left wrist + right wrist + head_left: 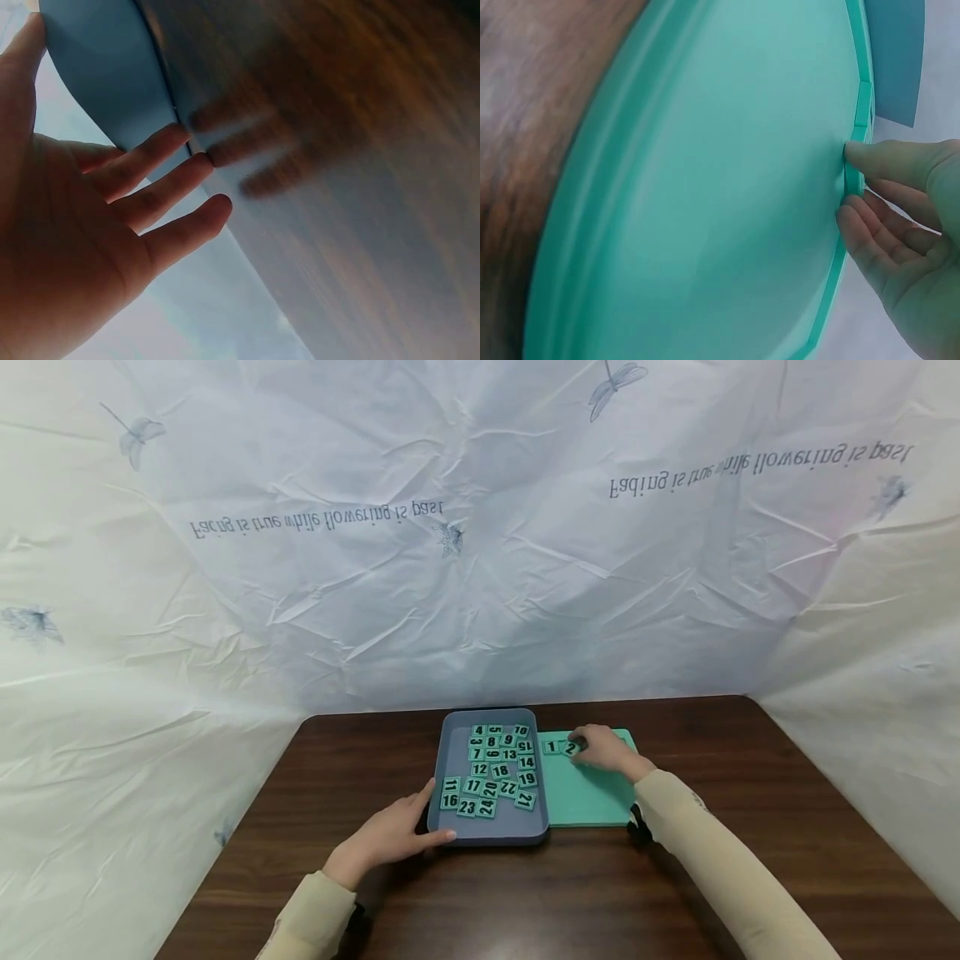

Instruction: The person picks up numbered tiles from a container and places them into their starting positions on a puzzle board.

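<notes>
The head camera looks forward and down from above the near side of the table (540, 902), far enough back that the tray (498, 826) and green board (588, 793) sit small in the lower half, beneath a printed sheet (465, 593). The left wrist camera looks from close by at the palm of the left hand (82, 210), its view tilted, the tray's wall at upper left. The right wrist camera looks closely across the board, which fills mid-frame, towards the right hand (915, 236) at the right edge. The head view shares tray and left hand with one wrist view, board and right hand with the other
</notes>
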Demonstrator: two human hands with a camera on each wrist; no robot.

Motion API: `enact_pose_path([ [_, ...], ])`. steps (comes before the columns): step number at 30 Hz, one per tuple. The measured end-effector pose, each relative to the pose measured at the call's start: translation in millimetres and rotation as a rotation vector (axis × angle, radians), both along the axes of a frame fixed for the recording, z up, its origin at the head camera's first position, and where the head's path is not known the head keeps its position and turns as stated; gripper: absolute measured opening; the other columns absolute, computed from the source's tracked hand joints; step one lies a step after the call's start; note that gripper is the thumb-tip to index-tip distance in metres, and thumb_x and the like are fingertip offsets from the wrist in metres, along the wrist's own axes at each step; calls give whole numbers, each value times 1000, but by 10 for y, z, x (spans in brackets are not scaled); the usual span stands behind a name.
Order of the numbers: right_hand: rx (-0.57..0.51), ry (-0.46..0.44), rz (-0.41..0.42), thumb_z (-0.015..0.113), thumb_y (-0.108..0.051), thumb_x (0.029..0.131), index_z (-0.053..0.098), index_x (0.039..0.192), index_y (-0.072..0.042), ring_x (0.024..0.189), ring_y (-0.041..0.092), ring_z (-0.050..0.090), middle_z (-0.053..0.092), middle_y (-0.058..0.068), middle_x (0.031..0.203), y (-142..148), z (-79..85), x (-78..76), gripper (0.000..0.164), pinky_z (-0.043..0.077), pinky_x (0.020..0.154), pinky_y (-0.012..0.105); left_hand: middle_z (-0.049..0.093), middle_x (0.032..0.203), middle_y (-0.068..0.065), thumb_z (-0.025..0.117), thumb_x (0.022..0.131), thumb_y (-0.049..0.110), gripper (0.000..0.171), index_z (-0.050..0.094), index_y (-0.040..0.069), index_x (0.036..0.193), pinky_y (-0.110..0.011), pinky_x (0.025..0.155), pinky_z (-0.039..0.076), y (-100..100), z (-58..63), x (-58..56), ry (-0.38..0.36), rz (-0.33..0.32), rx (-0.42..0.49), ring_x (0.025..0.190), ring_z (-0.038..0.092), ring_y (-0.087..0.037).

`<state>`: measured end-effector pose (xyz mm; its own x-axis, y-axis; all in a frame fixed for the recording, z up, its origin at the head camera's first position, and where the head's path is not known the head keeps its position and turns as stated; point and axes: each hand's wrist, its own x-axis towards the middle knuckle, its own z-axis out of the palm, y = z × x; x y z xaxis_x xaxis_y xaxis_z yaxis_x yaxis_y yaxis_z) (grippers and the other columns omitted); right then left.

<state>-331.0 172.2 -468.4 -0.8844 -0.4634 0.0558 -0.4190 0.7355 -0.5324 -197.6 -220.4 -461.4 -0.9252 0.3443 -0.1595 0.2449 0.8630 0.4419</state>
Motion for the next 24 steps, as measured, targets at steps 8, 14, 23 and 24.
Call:
enact_pose_path([
  [8, -25, 16, 26, 69, 2, 92, 66, 122, 11, 100, 37, 63, 62, 25, 116, -47, 23, -8, 32, 55, 79, 46, 34, 158, -21, 58, 84, 78, 108, 24, 10, 162, -58, 105, 42, 2, 16, 9, 32, 3, -40, 141, 41, -39],
  [14, -27, 19, 8, 67, 2, 92, 65, 123, 10, 102, 38, 61, 57, 26, 118, -78, 19, -6, 31, 54, 79, 47, 36, 157, -18, 60, 83, 78, 109, 30, 8, 159, -57, 104, 44, -16, 3, -25, 98, -15, -62, 140, 41, -37],
  [23, -35, 12, -7, 69, 0, 93, 65, 123, 10, 103, 39, 61, 57, 26, 118, -86, 25, -10, 32, 54, 79, 47, 35, 158, -15, 63, 81, 77, 108, 35, 5, 157, -54, 103, 45, -15, -19, -19, 145, -24, -35, 140, 42, -34],
  [24, -33, 9, -3, 70, -1, 93, 65, 123, 10, 102, 39, 61, 57, 26, 118, -83, 28, -16, 33, 55, 79, 47, 34, 159, -14, 64, 81, 76, 108, 35, 5, 157, -53, 104, 45, -14, -20, -15, 149, -24, -30, 140, 41, -34],
])
